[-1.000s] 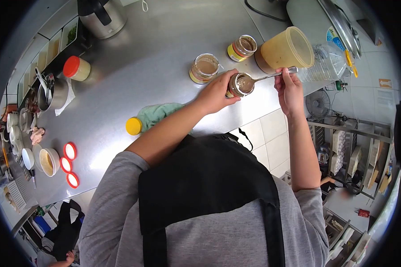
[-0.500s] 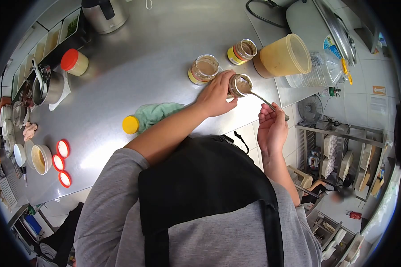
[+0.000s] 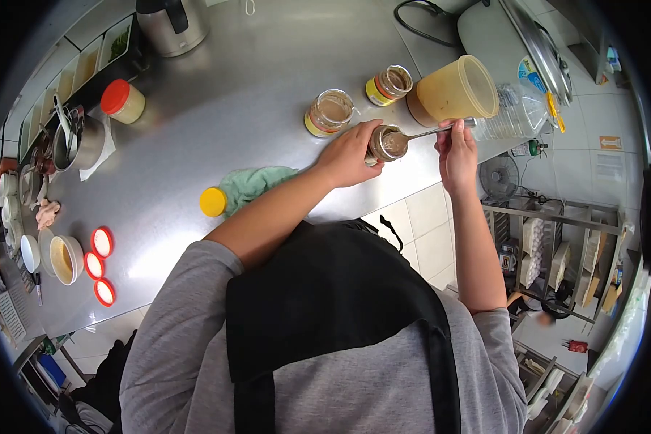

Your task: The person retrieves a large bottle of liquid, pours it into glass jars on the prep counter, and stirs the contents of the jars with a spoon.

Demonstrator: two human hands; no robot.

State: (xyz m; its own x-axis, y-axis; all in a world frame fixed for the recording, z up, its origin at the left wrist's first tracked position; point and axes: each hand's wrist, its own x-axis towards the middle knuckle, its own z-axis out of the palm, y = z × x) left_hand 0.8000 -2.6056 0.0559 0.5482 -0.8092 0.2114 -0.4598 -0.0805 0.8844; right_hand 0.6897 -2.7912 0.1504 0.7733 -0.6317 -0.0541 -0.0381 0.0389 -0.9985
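My left hand (image 3: 349, 154) is closed round a small glass jar (image 3: 390, 144) with brown paste inside, its mouth tipped toward me. My right hand (image 3: 457, 155) pinches the handle of a metal spoon (image 3: 435, 132), whose bowl end is in the jar's mouth, partly hidden by the paste. Just beyond my left hand stands an open jar (image 3: 330, 113) of brown paste with a yellow label. Another open jar (image 3: 389, 85), smeared inside, is behind it to the right. A tall yellowish plastic container (image 3: 452, 90) stands past my right hand.
On the steel table (image 3: 231, 94) lie a green cloth (image 3: 257, 186), a yellow lid (image 3: 213, 202) and red-rimmed lids (image 3: 103, 242). A red-capped jar (image 3: 123, 101), steel pot (image 3: 87, 145) and kettle (image 3: 172, 27) stand leftward. Clear plastic bottles (image 3: 513, 112) lie right. A person (image 3: 108, 383) is at lower left.
My right hand has moved up and outward, swinging the spoon's handle from sloping toward me to nearly level. The spoon's tip stays at the jar, which my left hand still holds.
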